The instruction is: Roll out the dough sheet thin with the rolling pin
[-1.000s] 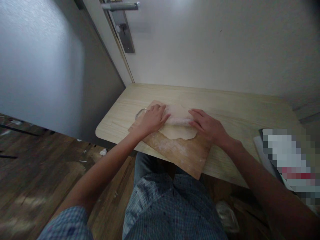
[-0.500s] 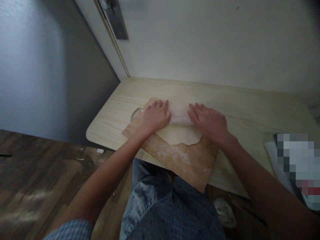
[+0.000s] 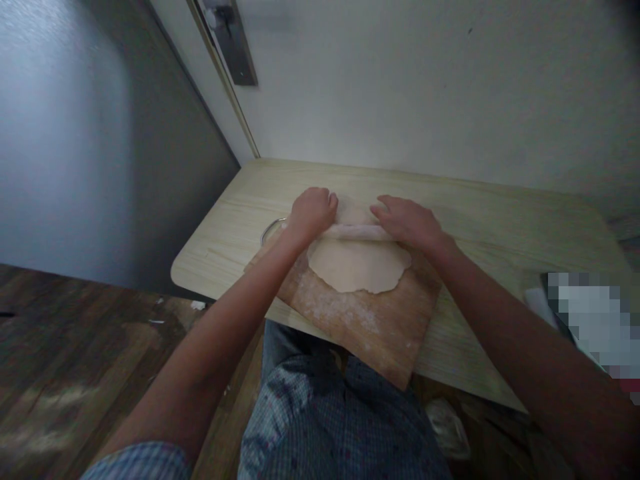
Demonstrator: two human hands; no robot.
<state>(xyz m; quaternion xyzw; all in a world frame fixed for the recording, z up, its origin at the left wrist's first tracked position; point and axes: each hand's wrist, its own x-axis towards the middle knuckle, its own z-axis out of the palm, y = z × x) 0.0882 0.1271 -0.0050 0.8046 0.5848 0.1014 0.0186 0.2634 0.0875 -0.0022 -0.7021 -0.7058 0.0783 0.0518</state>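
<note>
Where dough (image 3: 357, 265) lies on the board (image 3: 370, 327), the rolling pin (image 3: 357, 231) crosses its far edge, long axis left-right. One end sits inside the curled left hand (image 3: 313, 212); the right hand (image 3: 407, 223) presses the other, fingers together.

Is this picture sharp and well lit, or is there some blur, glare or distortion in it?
Head view: dim overall; a pale sheen on the grey door at left; the floor is smeared by blur; the table edges bow, wide-angle; the dough and rolling pin are fairly sharp; a pixelated block hides something at right.
</note>
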